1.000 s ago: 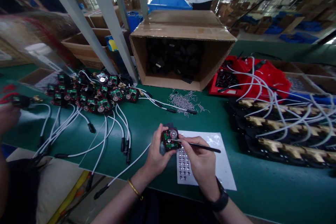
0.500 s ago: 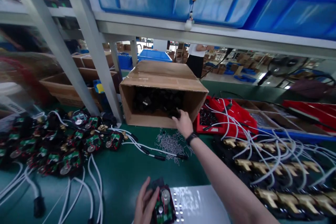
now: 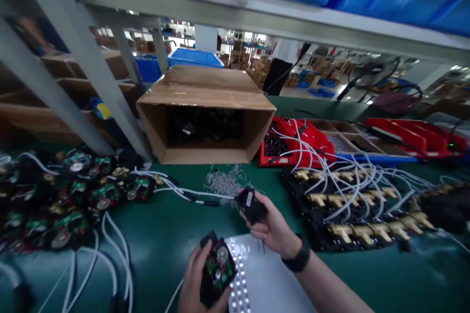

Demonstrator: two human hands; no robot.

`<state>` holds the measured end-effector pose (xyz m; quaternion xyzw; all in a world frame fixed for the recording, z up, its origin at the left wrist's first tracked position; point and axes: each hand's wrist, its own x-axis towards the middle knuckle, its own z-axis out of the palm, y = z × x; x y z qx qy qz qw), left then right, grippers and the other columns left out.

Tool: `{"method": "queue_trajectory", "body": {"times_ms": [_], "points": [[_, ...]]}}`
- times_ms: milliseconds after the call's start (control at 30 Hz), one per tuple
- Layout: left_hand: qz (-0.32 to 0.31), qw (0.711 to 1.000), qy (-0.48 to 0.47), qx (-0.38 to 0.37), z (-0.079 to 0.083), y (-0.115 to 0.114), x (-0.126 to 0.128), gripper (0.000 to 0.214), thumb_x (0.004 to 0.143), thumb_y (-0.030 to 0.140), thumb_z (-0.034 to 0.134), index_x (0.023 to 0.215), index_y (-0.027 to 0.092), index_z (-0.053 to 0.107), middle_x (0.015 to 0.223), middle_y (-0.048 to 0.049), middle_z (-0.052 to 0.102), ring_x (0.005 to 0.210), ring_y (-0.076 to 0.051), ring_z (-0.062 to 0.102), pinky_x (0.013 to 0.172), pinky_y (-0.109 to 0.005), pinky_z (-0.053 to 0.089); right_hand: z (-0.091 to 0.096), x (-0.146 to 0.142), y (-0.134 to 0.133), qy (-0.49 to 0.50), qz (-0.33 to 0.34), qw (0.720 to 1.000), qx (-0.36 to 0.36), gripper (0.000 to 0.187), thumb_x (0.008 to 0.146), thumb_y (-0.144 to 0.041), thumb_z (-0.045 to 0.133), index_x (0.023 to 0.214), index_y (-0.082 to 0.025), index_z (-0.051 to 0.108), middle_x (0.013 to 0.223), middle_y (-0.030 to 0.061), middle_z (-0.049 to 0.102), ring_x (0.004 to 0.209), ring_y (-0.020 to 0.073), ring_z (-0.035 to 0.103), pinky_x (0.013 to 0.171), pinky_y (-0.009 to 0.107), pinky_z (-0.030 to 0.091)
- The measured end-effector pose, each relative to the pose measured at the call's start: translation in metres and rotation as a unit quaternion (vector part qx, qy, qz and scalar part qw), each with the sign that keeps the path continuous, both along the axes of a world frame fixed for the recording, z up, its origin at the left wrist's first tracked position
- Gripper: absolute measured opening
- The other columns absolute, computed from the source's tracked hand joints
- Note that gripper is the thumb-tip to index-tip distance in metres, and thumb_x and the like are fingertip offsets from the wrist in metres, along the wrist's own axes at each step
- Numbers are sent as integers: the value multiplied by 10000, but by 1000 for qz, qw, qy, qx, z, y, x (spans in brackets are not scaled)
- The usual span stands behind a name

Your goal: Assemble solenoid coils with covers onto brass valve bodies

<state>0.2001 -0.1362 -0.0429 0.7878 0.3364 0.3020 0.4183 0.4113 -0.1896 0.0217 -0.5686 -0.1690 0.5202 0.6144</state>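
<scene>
My left hand (image 3: 196, 279) is closed around a black housing with a green circuit board and a round metal part (image 3: 219, 265), low in the middle of the view. In my right hand (image 3: 273, 227) is a small black plastic part (image 3: 251, 204) with a pale label, gripped between thumb and fingers to the upper right of the housing. Beneath both hands lies a white sheet (image 3: 271, 279) with rows of shiny round dots along its left side. Behind the black part a pile of small screws (image 3: 222, 182) is spread on the green table.
An open cardboard box (image 3: 201, 156) with black parts inside lies behind the screws. Circuit-board assemblies with white cables (image 3: 103, 195) crowd the left. Brass fittings (image 3: 345, 232) stand in rows at right, near a red bin (image 3: 312, 139). A metal shelf beam (image 3: 257, 14) crosses overhead.
My right hand has come from the box's opening back toward my left hand and now holds a black plastic part. My left hand still holds the housing. The camera view has shifted.
</scene>
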Motion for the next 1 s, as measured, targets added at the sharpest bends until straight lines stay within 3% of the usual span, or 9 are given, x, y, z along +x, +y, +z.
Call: {"method": "queue_trajectory", "body": {"times_ms": [67, 100, 233, 367, 467, 533, 633, 867, 1000], "points": [[-21, 999, 31, 12, 10, -4, -3, 487, 737, 274, 615, 1204, 214, 493, 1231, -109, 500, 1158, -284, 494, 953, -457, 446, -7, -21, -37, 231, -4, 971, 56, 436, 816, -525, 473, 1140, -233, 482, 729, -16, 545, 352, 10, 146, 324, 148, 113], [-36, 998, 43, 22, 16, -6, -3, 481, 738, 272, 624, 1198, 220, 492, 1222, -105, 494, 1156, -276, 489, 954, -452, 442, -11, -30, -50, 288, -18, 955, 65, 415, 801, -498, 521, 1119, -233, 487, 760, -7, 566, 350, 3, 161, 323, 141, 112], [-91, 989, 78, 82, 40, -16, 4, 520, 731, 255, 660, 1217, 265, 475, 1183, -87, 476, 1118, -256, 473, 939, -430, 439, -30, -57, -69, 325, -72, 941, 53, 447, 754, -481, 619, 1105, -237, 486, 792, -13, 596, 339, -7, 187, 314, 131, 128], [-130, 976, 127, 123, 49, -32, 12, 558, 711, 216, 679, 1230, 247, 477, 1124, -95, 474, 1057, -264, 464, 906, -430, 441, -39, -73, -70, 154, -91, 984, 16, 459, 775, -520, 599, 1134, -262, 476, 625, -80, 487, 337, 7, 179, 313, 128, 133], [-133, 971, 147, 132, 47, -37, 13, 588, 702, 220, 691, 1242, 255, 459, 1122, -93, 461, 1041, -269, 453, 890, -439, 441, -38, -75, -74, -41, -44, 998, 6, 376, 849, -484, 509, 1154, -266, 472, 806, -23, 552, 504, 64, 457, 378, 143, 307], [-136, 969, 156, 135, 46, -37, 13, 590, 702, 225, 692, 1239, 269, 453, 1114, -86, 458, 1030, -270, 453, 878, -442, 442, -35, -73, -76, -181, -3, 983, 25, 339, 879, -437, 468, 1162, -249, 469, 1056, 25, 550, 853, 139, 553, 634, 210, 461], [-135, 969, 161, 127, 45, -37, 12, 568, 691, 209, 691, 1208, 256, 460, 1077, -79, 470, 1003, -270, 464, 861, -443, 444, -29, -70, -78, -342, 64, 937, 45, 333, 902, -365, 420, 1201, -216, 422, 1178, 55, 506, 1098, 193, 469, 944, 321, 368], [-104, 987, 103, 62, 36, -33, 7, 670, 715, 119, 596, 1303, 214, 290, 1119, -89, 488, 1041, -250, 472, 909, -433, 402, -7, -98, -64, -496, 124, 858, -41, 444, 870, -316, 443, 1272, -160, 338, 1202, 136, 479, 1060, 265, 503, 904, 416, 401], [-126, 991, 51, 8, 33, -25, -2, 609, 723, 112, 595, 1264, 265, 359, 1144, -64, 481, 1070, -225, 471, 940, -397, 385, 2, -112, -56, -499, 101, 855, -99, 523, 843, -334, 495, 1303, -143, 335, 1207, 165, 474, 1064, 309, 507, 888, 460, 411]]}}
